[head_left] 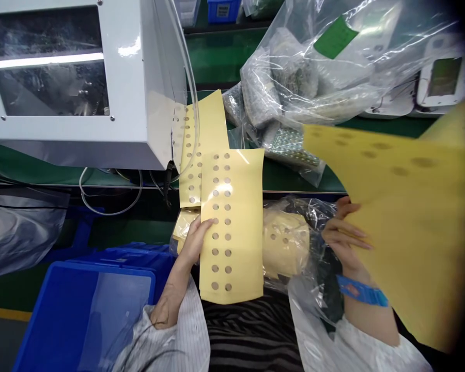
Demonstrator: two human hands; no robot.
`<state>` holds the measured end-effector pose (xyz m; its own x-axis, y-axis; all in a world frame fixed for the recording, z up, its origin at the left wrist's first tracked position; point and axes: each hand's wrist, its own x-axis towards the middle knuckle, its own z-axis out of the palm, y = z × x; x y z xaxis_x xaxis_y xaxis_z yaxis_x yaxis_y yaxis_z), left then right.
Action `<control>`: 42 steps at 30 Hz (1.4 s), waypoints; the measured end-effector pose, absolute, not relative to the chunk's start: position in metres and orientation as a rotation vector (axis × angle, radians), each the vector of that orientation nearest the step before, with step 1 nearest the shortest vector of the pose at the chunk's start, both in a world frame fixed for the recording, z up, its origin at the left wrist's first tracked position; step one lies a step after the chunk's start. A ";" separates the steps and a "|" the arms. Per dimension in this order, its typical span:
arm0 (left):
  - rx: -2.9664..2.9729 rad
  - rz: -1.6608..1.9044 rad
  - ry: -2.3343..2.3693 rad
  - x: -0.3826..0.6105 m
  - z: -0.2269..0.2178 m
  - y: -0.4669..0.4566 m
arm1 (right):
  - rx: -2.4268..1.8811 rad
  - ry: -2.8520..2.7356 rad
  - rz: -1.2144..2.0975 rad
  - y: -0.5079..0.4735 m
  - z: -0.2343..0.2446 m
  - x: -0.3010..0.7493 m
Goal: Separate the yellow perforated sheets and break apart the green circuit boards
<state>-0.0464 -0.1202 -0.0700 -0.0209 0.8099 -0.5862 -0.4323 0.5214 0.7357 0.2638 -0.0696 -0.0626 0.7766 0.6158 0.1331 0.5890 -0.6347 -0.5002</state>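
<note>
My left hand [196, 238] grips the left edge of a yellow paper sheet [232, 227] punched with two rows of round holes, held upright over my lap. My right hand [344, 230], with a blue wristband, holds a second, larger yellow perforated sheet [414, 206] raised at the right, close to the camera and blurred. Between my hands lies a clear plastic bag with a yellow perforated roll or stack [284, 243] inside. Another yellow perforated sheet [201, 139] leans on the machine behind.
A white machine [135, 82] with a dark window stands at the upper left on a green bench [287, 178]. Clear bags of grey parts [294, 88] lie at the back right. A blue bin [70, 310] sits at the lower left. Cables hang under the machine.
</note>
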 end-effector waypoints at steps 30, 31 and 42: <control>0.284 1.052 0.963 -0.044 -0.080 -0.116 | -1.378 -0.717 1.584 -0.084 -0.087 0.190; 0.268 1.052 0.954 -0.043 -0.081 -0.115 | -1.378 -0.716 1.596 -0.085 -0.087 0.189; 0.279 1.060 0.992 -0.039 -0.082 -0.114 | -1.366 -0.696 1.628 -0.086 -0.083 0.187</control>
